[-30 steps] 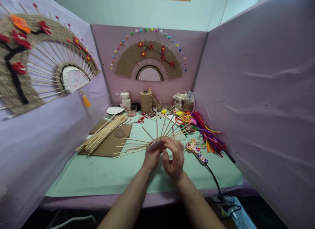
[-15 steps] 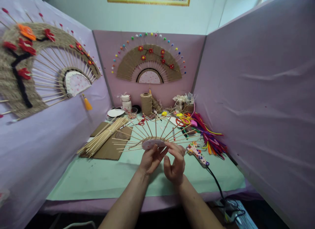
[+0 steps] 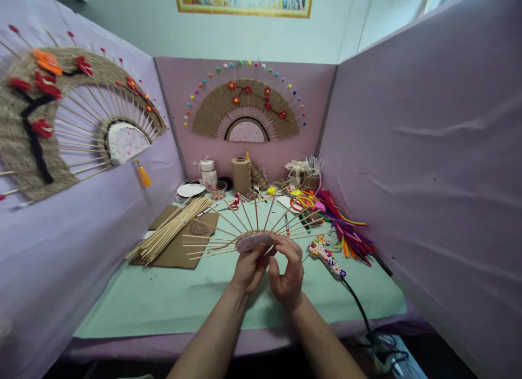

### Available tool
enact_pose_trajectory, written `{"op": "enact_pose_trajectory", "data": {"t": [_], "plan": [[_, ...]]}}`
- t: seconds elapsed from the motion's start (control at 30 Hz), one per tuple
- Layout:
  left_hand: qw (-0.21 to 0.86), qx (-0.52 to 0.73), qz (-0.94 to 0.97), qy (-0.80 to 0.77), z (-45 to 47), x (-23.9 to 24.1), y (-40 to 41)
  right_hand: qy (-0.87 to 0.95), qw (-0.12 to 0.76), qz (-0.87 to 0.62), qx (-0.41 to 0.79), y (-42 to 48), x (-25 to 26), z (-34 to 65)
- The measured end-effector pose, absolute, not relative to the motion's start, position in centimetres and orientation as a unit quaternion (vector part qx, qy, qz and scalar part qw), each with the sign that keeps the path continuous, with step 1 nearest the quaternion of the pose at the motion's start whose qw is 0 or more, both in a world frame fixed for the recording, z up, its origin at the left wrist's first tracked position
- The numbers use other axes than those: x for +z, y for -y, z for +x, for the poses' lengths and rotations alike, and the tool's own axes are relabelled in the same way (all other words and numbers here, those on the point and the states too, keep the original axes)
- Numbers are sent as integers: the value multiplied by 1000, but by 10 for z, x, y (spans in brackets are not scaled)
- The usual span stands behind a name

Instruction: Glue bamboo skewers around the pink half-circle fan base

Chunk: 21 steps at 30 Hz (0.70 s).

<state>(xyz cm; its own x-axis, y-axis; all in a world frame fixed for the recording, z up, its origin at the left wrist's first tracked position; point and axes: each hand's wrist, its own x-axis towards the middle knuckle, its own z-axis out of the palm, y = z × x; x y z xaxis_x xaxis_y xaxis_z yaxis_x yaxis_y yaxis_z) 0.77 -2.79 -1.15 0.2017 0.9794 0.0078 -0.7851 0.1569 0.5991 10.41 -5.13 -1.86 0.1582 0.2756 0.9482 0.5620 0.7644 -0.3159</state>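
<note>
A half-made fan frame [image 3: 256, 242] is held up over the table, its thin wooden sticks fanning out from a pale, spotted half-round base. Twine runs along the curved edge of that base, and a loose strand trails off among the sticks on the left. My left hand [image 3: 248, 267] grips the base from below, thumb on its front face. At the right end of the base, my right hand [image 3: 287, 269] has bent fingers touching the edge, the thumb standing apart from them. What lies behind the base is hidden.
Bundled sticks [image 3: 173, 231] lie on cardboard [image 3: 196, 248] at left. A speckled glue gun [image 3: 327, 257] with a black cord lies right of my hands. Colourful pipe cleaners [image 3: 350, 232], scissors [image 3: 234, 204] and a twine spool [image 3: 242, 175] are farther back. Finished fans [image 3: 247, 91] hang on the partitions.
The view has tilted slightly upward. The fan frame has turned and tipped a little in my hands, with the right fingers still against its right end.
</note>
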Motion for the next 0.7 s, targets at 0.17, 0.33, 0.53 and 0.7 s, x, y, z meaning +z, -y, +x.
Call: {"op": "enact_pose_trajectory", "data": {"t": [0.17, 0.33, 0.53, 0.7], "plan": [[734, 616, 207, -198, 6, -15, 23, 638, 686, -327, -125, 52, -21, 106], [743, 608, 207, -188, 3, -18, 21, 648, 684, -322, -96, 51, -22, 103], [738, 609, 228, -181, 4, -16, 24, 640, 689, -333, -66, 50, -24, 102], [724, 625, 223, -188, 6, -14, 24, 640, 695, -320, -65, 51, -25, 102]]}}
